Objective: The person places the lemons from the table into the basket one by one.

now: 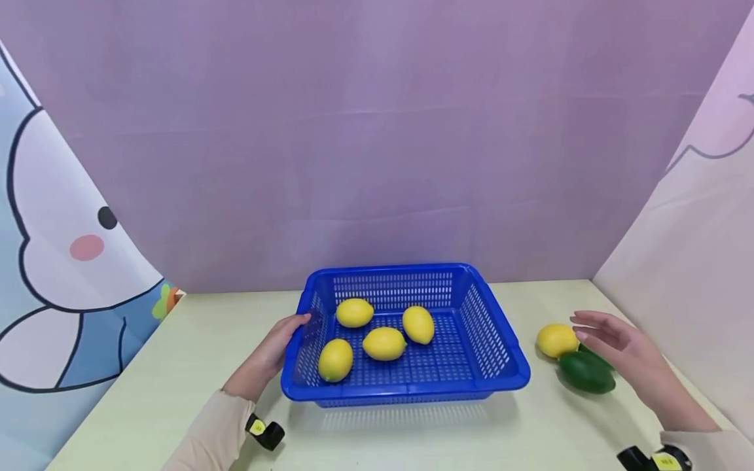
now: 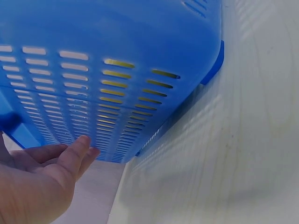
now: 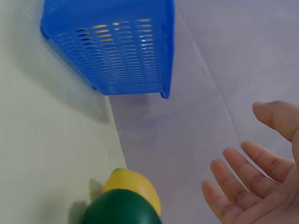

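My left hand [image 1: 277, 347] grips the left rim of a blue plastic basket [image 1: 406, 390], thumb over the edge. In the left wrist view its fingers [image 2: 74, 156] lie against the slotted outer wall. Several yellow lemons [image 1: 384, 344] lie spread over the basket's left and middle floor. Off to the right, my right hand [image 1: 630, 360] hovers with fingers spread and nothing in it. Close by it on the table are another lemon [image 1: 556, 340] and a dark green, smooth oval fruit [image 1: 587, 373] like an avocado. A second green one, mostly hidden, shows behind that.
The pale table [image 1: 177, 379] meets a purple cloth backdrop [image 1: 383, 144] just behind the basket. A cartoon-printed panel [image 1: 53, 261] stands on the left, and a pale panel [image 1: 695, 261] on the right close beside the right hand.
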`<state>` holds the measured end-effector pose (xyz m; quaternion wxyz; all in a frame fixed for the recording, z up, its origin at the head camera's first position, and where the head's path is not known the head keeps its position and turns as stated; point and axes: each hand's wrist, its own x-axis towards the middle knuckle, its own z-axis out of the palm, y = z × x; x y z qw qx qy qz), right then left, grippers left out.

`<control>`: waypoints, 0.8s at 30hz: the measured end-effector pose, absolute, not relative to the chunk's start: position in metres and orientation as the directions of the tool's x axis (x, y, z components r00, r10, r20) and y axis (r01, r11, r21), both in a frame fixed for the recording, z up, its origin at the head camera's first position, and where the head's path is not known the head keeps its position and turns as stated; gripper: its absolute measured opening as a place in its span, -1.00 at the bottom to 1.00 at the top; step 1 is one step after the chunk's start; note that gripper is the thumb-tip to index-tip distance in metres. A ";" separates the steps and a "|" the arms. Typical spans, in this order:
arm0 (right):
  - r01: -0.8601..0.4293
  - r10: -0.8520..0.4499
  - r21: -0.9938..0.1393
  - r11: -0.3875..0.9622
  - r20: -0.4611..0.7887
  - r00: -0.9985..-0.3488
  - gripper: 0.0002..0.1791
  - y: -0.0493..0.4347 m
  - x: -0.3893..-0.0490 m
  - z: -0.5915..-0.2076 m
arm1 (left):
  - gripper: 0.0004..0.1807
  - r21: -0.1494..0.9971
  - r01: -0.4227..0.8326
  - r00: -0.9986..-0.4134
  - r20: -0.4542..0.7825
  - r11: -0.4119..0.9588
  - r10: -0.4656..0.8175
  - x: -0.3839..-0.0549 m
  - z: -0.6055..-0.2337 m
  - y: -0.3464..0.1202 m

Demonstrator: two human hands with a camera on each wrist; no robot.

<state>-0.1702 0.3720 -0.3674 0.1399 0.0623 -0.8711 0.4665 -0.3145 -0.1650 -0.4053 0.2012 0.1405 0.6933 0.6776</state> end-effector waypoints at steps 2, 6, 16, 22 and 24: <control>-0.226 0.050 -0.795 0.563 0.306 -0.951 -0.62 0.371 -0.167 -0.370 | -0.31 0.996 -0.078 -0.879 -0.088 0.040 0.469 -0.314 -0.406 -0.166; -0.214 0.089 -0.791 0.573 0.319 -0.944 -0.60 0.372 -0.159 -0.376 | -0.31 0.996 -0.085 -0.880 -0.092 0.037 0.466 -0.315 -0.407 -0.168; -0.136 0.156 -0.776 0.616 0.289 -0.944 -0.59 0.387 -0.149 -0.396 | -0.33 0.995 -0.080 -0.886 -0.097 0.055 0.454 -0.317 -0.409 -0.163; -0.158 0.150 -0.753 0.639 0.323 -0.935 -0.58 0.392 -0.149 -0.405 | -0.33 0.996 -0.077 -0.882 -0.088 0.043 0.462 -0.316 -0.407 -0.164; -0.158 0.147 -0.747 0.645 0.325 -0.934 -0.58 0.394 -0.149 -0.408 | -0.32 0.996 -0.078 -0.880 -0.085 0.035 0.468 -0.315 -0.406 -0.164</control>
